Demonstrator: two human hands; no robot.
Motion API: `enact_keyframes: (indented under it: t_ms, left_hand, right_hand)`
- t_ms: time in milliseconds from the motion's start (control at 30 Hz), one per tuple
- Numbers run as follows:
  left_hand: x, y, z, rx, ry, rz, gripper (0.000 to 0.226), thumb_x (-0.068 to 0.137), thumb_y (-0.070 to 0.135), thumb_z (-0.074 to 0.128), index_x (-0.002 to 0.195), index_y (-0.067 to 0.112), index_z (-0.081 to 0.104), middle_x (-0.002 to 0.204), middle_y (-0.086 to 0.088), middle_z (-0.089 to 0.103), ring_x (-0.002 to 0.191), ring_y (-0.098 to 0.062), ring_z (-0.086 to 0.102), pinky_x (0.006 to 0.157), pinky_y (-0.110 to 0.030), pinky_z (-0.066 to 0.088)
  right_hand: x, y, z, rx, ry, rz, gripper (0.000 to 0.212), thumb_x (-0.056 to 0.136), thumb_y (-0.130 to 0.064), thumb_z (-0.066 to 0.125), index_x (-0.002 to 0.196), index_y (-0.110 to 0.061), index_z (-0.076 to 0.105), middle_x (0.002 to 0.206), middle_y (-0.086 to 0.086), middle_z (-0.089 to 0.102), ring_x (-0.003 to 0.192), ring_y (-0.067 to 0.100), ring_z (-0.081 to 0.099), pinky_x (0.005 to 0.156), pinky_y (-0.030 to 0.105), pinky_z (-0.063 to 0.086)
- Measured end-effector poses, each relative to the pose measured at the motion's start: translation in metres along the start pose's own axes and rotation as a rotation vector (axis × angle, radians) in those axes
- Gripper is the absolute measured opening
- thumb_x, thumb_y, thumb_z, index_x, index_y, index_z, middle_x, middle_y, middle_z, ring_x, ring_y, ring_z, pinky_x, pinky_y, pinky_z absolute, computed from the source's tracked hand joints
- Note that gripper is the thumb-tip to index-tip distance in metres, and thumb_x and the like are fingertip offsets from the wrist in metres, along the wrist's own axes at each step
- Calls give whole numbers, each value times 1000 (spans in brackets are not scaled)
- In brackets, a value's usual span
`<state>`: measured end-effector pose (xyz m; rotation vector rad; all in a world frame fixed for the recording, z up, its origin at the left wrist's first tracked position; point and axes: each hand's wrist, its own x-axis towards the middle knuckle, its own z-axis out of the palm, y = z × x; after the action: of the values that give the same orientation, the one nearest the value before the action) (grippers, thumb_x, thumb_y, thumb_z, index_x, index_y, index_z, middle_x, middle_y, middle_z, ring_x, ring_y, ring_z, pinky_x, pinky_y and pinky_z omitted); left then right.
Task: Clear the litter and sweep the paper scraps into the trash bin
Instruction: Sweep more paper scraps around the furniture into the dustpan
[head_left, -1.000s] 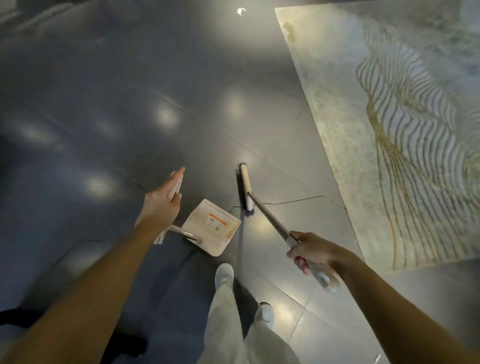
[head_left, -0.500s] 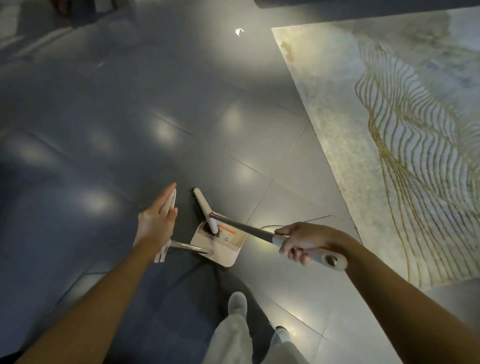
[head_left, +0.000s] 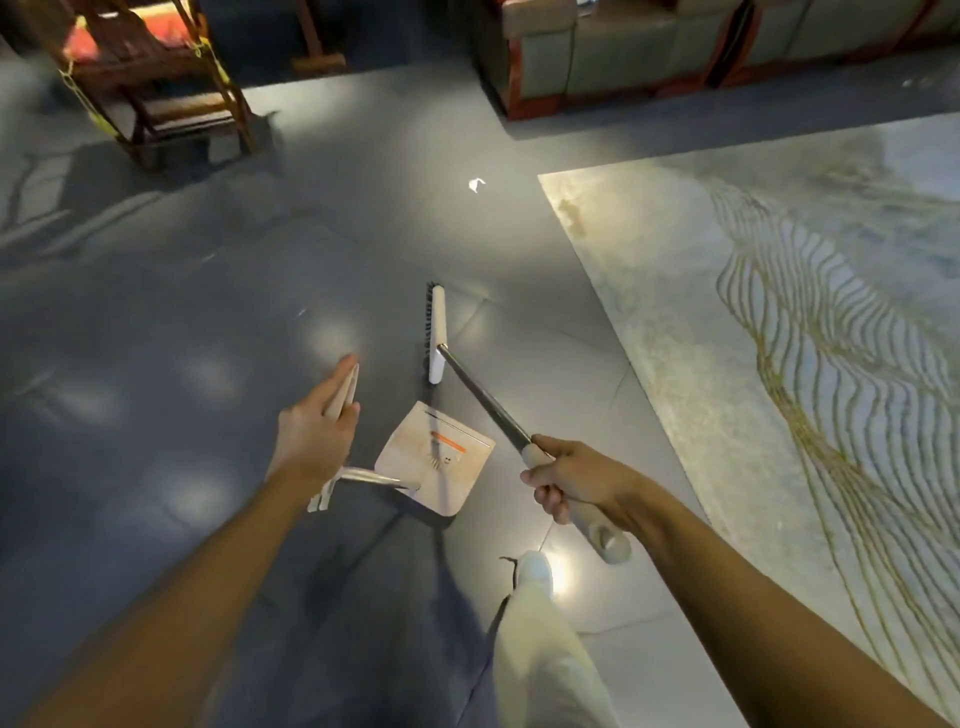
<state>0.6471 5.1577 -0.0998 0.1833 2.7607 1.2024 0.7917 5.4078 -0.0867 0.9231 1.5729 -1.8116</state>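
My left hand (head_left: 311, 441) grips the beige handle of a long-handled dustpan; its pale pan (head_left: 434, 457) with an orange label rests on the grey tiled floor in front of my feet. My right hand (head_left: 571, 478) is closed on the grip of a broom, whose dark shaft runs up-left to the white broom head (head_left: 436, 335) on the floor just beyond the pan. A white paper scrap (head_left: 475, 184) lies farther ahead on the tiles, well past the broom. No trash bin is in view.
A large pale rug (head_left: 779, 338) with gold wavy lines covers the floor to the right. A wooden chair (head_left: 150, 88) stands at the far left and a green sofa (head_left: 623, 47) at the far edge. My white shoe (head_left: 535, 569) is behind the pan.
The broom head has swung from over the dustpan out onto the floor beyond it. The view has tilted up, bringing the chair and sofa into sight.
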Motion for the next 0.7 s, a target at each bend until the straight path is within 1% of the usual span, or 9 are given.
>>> enact_keyframes:
  t_ms: [33, 133, 200, 300, 433, 500, 600, 633, 700]
  left_hand:
    - [30, 12, 4, -4, 3, 6, 57, 96, 19, 55, 135, 59, 41, 121, -1, 66, 78, -30, 63, 89, -39, 54]
    - [117, 57, 15, 28, 10, 43, 57, 99, 19, 51, 142, 53, 35, 132, 2, 61, 76, -25, 64, 81, -24, 52]
    - [174, 83, 21, 14, 57, 37, 57, 99, 19, 50, 144, 50, 34, 138, 3, 56, 86, -29, 65, 88, -33, 50]
    - [248, 109, 33, -21, 92, 15, 55, 98, 19, 52, 143, 47, 38, 130, -3, 63, 93, -33, 63, 92, -40, 49]
    - [355, 127, 59, -6, 48, 47, 55, 97, 17, 54, 143, 46, 40, 138, 0, 57, 116, -34, 58, 103, -39, 42]
    - [414, 133, 73, -21, 41, 60, 55, 96, 14, 54, 142, 43, 43, 137, 3, 58, 116, -29, 58, 102, -31, 41]
    - [513, 145, 93, -59, 22, 146, 55, 94, 8, 54, 140, 39, 48, 130, 20, 55, 112, -17, 59, 91, -2, 37]
    - [545, 151, 97, -70, 11, 170, 55, 94, 7, 54, 140, 38, 49, 130, 23, 53, 114, -14, 58, 89, 2, 33]
    - [611, 167, 103, -63, 7, 196, 54, 94, 7, 54, 140, 35, 48, 136, 15, 54, 123, -16, 55, 99, -9, 35]
  right_hand:
    - [18, -19, -9, -89, 45, 13, 47, 92, -2, 55, 129, -27, 44, 64, 3, 57, 49, 10, 49, 44, 19, 43]
    - [65, -71, -36, -346, 194, -17, 57, 92, -1, 52, 140, -30, 37, 80, 3, 52, 56, 13, 48, 38, 15, 39]
    - [95, -108, -63, -460, 225, -50, 61, 91, -2, 55, 143, -26, 36, 81, 3, 50, 55, 14, 48, 35, 14, 37]
    - [140, -170, -102, -487, 234, -17, 51, 90, -2, 55, 137, -20, 43, 77, 6, 52, 47, 14, 46, 34, 15, 36]
    - [209, -255, -137, -504, 227, -9, 46, 91, 0, 46, 133, -19, 47, 73, 7, 51, 42, 13, 43, 35, 17, 37]
    - [245, -305, -153, -491, 228, -22, 44, 91, 0, 47, 131, -20, 48, 69, 6, 50, 38, 10, 43, 36, 17, 38]
    - [307, -390, -171, -422, 254, -70, 42, 92, -1, 49, 129, -21, 50, 69, 6, 53, 41, 10, 46, 38, 17, 41]
    - [326, -420, -175, -394, 256, -84, 41, 93, -2, 49, 129, -20, 51, 69, 5, 54, 44, 11, 47, 40, 17, 42]
    - [363, -479, -187, -365, 262, -105, 43, 92, -1, 50, 132, -18, 51, 67, 4, 54, 46, 12, 48, 40, 17, 42]
